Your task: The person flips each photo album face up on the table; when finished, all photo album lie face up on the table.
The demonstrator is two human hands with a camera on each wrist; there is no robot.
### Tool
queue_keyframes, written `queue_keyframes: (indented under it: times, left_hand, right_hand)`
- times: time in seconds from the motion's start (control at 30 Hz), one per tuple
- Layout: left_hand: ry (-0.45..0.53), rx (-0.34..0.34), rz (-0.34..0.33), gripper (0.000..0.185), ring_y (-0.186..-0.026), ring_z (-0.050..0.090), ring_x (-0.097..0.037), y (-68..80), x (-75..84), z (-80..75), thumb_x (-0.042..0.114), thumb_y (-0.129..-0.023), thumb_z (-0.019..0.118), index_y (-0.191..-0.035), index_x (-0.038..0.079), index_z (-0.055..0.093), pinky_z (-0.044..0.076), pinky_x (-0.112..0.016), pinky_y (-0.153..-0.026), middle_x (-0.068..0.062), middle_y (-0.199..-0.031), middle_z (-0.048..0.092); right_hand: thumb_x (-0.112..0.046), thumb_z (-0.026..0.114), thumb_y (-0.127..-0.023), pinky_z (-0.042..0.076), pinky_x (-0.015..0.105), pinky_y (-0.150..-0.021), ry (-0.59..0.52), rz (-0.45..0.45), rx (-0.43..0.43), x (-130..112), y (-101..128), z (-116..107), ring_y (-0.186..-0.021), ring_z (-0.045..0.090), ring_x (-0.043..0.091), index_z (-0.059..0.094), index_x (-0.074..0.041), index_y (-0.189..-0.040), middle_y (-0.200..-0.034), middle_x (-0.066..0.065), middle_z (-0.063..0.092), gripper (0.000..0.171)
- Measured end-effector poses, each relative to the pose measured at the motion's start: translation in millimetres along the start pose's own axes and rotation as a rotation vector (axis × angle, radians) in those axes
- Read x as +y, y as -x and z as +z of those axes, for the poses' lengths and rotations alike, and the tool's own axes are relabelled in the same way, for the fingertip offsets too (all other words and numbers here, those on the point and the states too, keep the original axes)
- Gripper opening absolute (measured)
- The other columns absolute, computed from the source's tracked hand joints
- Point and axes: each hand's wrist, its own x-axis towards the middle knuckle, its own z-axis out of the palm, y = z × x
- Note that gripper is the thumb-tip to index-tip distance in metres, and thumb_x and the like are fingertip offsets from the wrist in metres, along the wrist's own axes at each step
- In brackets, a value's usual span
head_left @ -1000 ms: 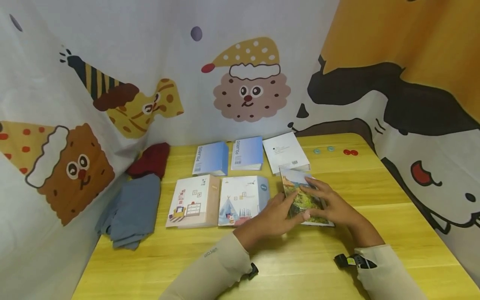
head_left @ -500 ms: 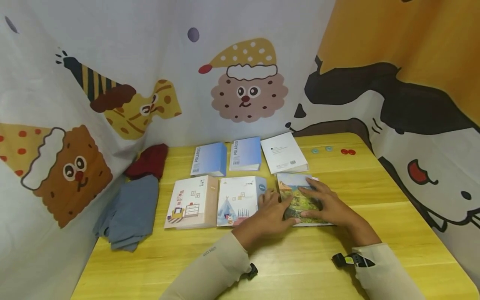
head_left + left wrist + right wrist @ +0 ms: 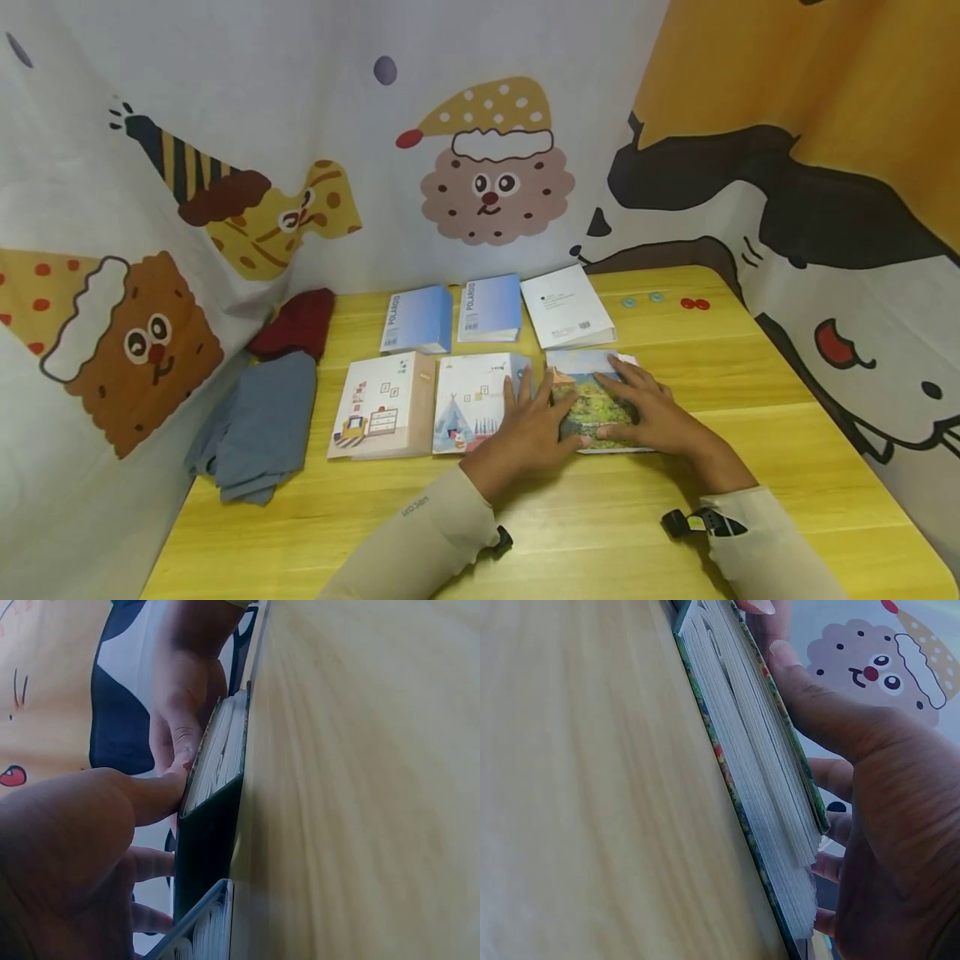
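A thick photo album (image 3: 597, 406) with a landscape cover lies on the yellow table, at the right end of the front row. My left hand (image 3: 517, 437) has its fingers spread, with the thumb and index on this album's cover and the other fingers over the neighbouring tent-picture album (image 3: 459, 421). On the cover's right part rests my right hand (image 3: 663, 417), fingers extended. The right wrist view shows the album's page edges (image 3: 757, 772), slightly uneven, with my right thumb (image 3: 810, 694) at the cover's edge. In the left wrist view the dark spine (image 3: 206, 855) faces the neighbouring album.
An album with a room picture (image 3: 375, 408) ends the front row at left. Behind stand two blue albums (image 3: 416, 318) (image 3: 490, 307) and a white one (image 3: 570, 308). Folded grey cloth (image 3: 266, 421) and a dark red cloth (image 3: 296, 325) lie left. Small blue (image 3: 656, 297) and red discs (image 3: 694, 304) lie back right.
The landscape album has come down flat and shifted slightly left, beside the tent-picture album. My left hand's fingers have spread from its edge onto both covers.
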Motion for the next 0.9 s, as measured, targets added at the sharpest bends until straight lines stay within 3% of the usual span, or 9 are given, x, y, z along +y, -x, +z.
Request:
queue_keyframes:
  times: [0.2, 0.37, 0.63, 0.9]
  left_hand:
    - [0.043, 0.005, -0.004, 0.080, -0.170, 0.000, -0.050, 5.6, -1.4, -1.7, 0.074, -0.106, 0.048, -0.174, 0.037, 0.028, -0.003, -0.080, -0.131, -0.011, -0.186, 0.006]
    - [0.075, 0.016, -0.001, 0.089, -0.171, -0.001, -0.049, 10.2, -11.8, -1.6, 0.079, -0.103, 0.049, -0.176, 0.038, 0.019, -0.008, -0.079, -0.130, -0.010, -0.186, 0.006]
    - [0.041, 0.015, -0.042, 0.099, -0.170, -0.004, -0.051, 27.8, -41.1, -10.5, 0.084, -0.098, 0.053, -0.177, 0.033, 0.020, -0.006, -0.083, -0.128, -0.012, -0.186, 0.002]
    - [0.125, 0.020, -0.027, 0.104, -0.169, -0.008, -0.051, 43.3, -72.7, -15.4, 0.077, -0.095, 0.067, -0.177, 0.034, 0.020, -0.006, -0.081, -0.129, -0.014, -0.186, -0.004]
  right_hand:
    - [-0.053, 0.088, -0.089, 0.015, 0.091, -0.113, -0.006, -0.013, 0.008, 0, 1, 4, -0.164, 0.007, 0.064, 0.046, -0.019, -0.168, -0.184, 0.022, 0.014, 0.095]
    - [-0.051, 0.088, -0.089, 0.013, 0.093, -0.112, 0.007, -0.036, 0.030, -3, 1, 3, -0.163, 0.008, 0.065, 0.046, -0.016, -0.168, -0.183, 0.024, 0.016, 0.096]
    - [-0.054, 0.085, -0.092, 0.010, 0.091, -0.116, 0.050, -0.097, 0.012, -32, -16, 0, -0.165, 0.012, 0.059, 0.042, -0.016, -0.170, -0.182, 0.024, 0.020, 0.097]
    - [-0.054, 0.083, -0.095, 0.007, 0.090, -0.120, 0.078, -0.109, -0.059, -63, -48, 7, -0.168, 0.012, 0.052, 0.041, -0.016, -0.170, -0.182, 0.021, 0.022, 0.095]
